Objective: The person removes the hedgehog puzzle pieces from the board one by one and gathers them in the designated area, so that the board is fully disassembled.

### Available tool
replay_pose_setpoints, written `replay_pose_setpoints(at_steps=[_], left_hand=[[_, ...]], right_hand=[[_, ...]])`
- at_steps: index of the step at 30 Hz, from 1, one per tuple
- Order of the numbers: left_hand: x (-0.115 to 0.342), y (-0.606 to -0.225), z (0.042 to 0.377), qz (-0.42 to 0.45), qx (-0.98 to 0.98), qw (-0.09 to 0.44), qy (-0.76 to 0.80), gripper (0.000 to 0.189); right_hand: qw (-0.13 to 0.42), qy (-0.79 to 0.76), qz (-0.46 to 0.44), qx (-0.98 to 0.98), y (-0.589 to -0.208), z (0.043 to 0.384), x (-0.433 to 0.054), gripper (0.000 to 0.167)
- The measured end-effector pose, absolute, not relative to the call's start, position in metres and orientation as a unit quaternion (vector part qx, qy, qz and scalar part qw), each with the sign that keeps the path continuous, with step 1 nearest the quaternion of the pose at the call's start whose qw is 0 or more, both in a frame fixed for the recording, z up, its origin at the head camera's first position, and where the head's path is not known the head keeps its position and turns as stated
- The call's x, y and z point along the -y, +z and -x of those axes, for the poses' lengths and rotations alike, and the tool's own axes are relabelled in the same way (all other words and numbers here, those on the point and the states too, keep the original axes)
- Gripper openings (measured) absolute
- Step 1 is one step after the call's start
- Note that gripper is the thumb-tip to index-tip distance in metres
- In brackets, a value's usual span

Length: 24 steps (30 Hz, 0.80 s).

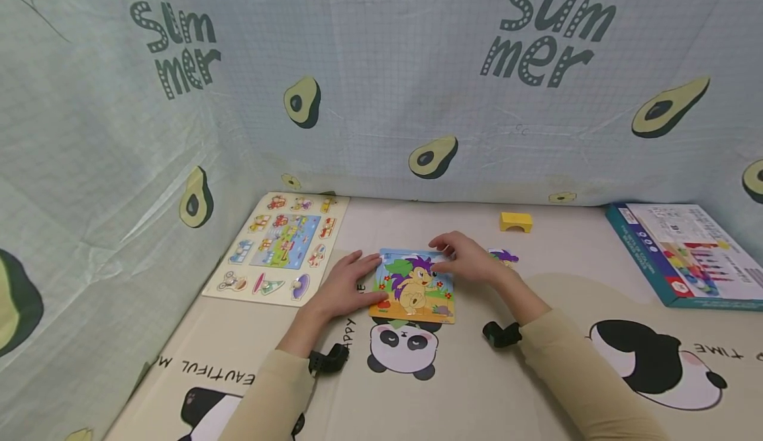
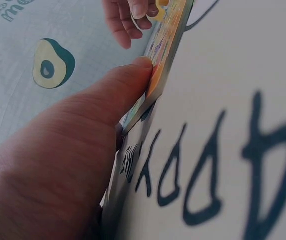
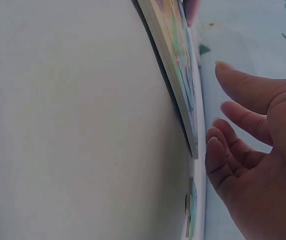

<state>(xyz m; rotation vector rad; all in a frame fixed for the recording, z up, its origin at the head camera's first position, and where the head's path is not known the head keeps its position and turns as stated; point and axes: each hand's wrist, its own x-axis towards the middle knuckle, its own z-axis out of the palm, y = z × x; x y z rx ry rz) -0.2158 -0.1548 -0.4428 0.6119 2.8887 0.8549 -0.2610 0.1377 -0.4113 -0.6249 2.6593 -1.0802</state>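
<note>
We see the hedgehog picture board (image 1: 414, 287) lying on the mat (image 1: 459, 394) in the middle of the head view, its lower edge covering the top of a printed panda (image 1: 402, 349). At its left side we find the left hand (image 1: 348, 285), thumb and fingers spread well apart: the thumb rests on the lower left part of the board, and the fingers reach to its upper left corner. From the left wrist we see that thumb (image 2: 127, 80) extended, its tip on the board's face near the edge.

The right hand (image 1: 465, 259) is over the upper right corner of the board, its fingers loosely bent and the thumb apart from them; we see nothing held in it (whether a fingertip touches the board, we cannot tell).

Just beyond the right wrist we make out a small purple-topped piece (image 1: 503, 255), partly hidden by the arm. Farther back stands a yellow arch block (image 1: 515, 222). On the left we have a pale peg puzzle (image 1: 277, 249) with small pictures round a blue panel, and on the far right a flat teal-edged box (image 1: 691, 255). Behind it all hangs an avocado-print cloth (image 1: 381, 90).
</note>
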Motion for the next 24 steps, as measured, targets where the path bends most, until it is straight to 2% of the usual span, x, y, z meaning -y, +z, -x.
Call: replay_pose_setpoints(at_steps=[24], left_hand=[[0.155, -0.4432, 0.2165, -0.203, -0.939, 0.032, 0.275, 0.078]], right_hand=[[0.124, -0.302, 0.196, -0.925, -0.4107, 0.2567, -0.1267, 0.046]])
